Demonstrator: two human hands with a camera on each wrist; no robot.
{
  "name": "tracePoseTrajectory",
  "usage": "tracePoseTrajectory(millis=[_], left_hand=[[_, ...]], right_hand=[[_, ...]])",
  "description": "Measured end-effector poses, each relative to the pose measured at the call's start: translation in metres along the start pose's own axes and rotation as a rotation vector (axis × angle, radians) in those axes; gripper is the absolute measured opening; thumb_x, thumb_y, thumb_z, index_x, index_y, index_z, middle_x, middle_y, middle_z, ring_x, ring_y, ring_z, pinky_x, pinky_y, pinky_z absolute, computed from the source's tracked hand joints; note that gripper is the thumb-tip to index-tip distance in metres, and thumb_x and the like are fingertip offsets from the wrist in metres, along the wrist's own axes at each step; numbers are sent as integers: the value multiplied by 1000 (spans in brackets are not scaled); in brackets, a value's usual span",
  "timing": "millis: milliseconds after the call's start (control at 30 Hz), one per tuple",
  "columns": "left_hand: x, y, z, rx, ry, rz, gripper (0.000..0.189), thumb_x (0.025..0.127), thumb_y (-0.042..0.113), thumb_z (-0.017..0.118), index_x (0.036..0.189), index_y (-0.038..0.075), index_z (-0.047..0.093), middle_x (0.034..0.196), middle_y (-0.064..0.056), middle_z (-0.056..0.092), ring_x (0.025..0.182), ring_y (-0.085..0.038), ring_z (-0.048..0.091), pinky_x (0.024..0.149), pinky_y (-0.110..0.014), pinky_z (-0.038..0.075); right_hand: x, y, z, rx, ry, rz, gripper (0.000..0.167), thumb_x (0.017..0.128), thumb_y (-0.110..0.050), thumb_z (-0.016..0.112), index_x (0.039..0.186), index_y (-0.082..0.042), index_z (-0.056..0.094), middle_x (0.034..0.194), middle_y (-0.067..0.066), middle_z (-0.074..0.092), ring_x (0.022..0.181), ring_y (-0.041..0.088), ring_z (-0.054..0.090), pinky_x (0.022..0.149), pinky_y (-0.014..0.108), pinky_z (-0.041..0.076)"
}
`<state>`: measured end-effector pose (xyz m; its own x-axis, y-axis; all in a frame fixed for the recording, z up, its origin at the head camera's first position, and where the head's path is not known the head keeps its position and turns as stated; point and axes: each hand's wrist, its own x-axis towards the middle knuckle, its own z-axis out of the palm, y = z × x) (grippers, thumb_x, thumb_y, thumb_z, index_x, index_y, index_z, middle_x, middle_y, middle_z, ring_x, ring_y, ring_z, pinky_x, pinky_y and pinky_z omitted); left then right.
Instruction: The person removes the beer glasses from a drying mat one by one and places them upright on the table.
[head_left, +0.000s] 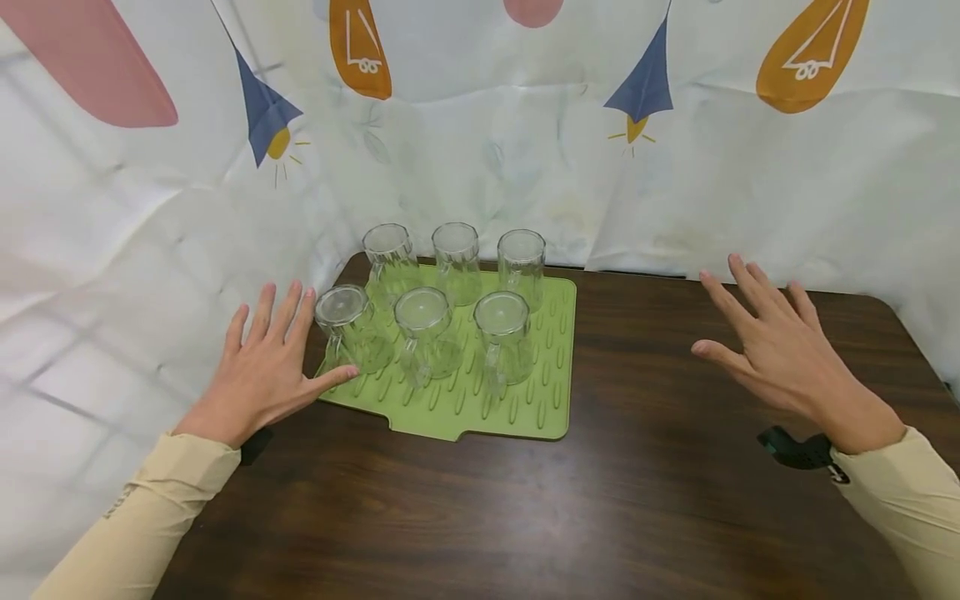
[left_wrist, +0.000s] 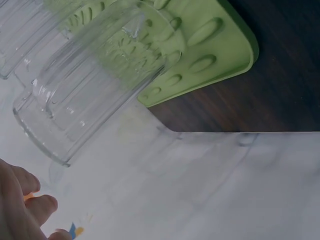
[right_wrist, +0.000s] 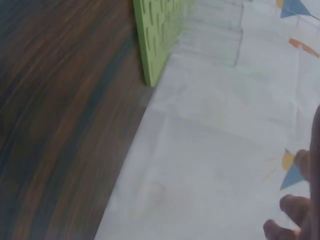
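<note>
Patterned cloth (head_left: 480, 125) backs the table (head_left: 487, 517). The head view shows us six glass mugs (head_left: 423, 315) on the green mat (head_left: 551, 400), our left hand (head_left: 262, 375) left of it, our right hand (head_left: 787, 354) right, both spread and free. The left wrist view shows mugs on it; the right, its corner.

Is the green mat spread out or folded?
Spread out: the green mat lies flat on the table, with six glass mugs standing on it.

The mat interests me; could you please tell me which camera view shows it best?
The head view: it takes in nearly the whole mat, with six mugs standing on it. The left wrist view shows only part, some through clear mugs; the right wrist view catches just a narrow strip.
</note>
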<state>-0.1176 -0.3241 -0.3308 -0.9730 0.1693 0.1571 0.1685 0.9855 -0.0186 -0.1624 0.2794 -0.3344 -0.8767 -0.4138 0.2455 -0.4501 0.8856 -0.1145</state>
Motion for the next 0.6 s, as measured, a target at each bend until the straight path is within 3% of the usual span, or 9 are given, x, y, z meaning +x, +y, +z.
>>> tracePoseTrajectory(millis=[100, 200, 433, 600], left_hand=[[-2, 0, 4, -7, -15, -10, 119, 89, 78, 59, 168, 11, 0, 176, -19, 6, 163, -47, 0, 126, -72, 4], [-4, 0, 6, -13, -30, -21, 120, 89, 78, 58, 168, 12, -3, 176, -17, 2, 163, -46, -1, 126, -72, 3], [-10, -2, 14, -33, -53, -36, 121, 89, 79, 58, 168, 10, -4, 177, -17, 1, 163, -46, -2, 126, -72, 3], [-14, -2, 20, -45, -55, -46, 122, 88, 79, 58, 167, 11, -6, 176, -18, 2, 163, -45, -3, 125, -72, 4]], right_hand=[[7, -7, 5, 32, 63, -61, 88, 100, -59, 59, 168, -25, 17, 175, 17, 14, 152, 50, 32, 124, 71, 17], [13, -14, 12, 67, 125, -120, 89, 99, -61, 59, 168, -21, 20, 172, 21, 24, 140, 55, 42, 117, 69, 29], [22, -30, 29, 167, 200, -162, 88, 98, -62, 58, 167, -18, 25, 166, 21, 36, 138, 53, 45, 109, 69, 38], [25, -41, 38, 233, 209, -148, 88, 96, -54, 68, 166, -17, 28, 159, 21, 45, 140, 47, 46, 107, 65, 42]])
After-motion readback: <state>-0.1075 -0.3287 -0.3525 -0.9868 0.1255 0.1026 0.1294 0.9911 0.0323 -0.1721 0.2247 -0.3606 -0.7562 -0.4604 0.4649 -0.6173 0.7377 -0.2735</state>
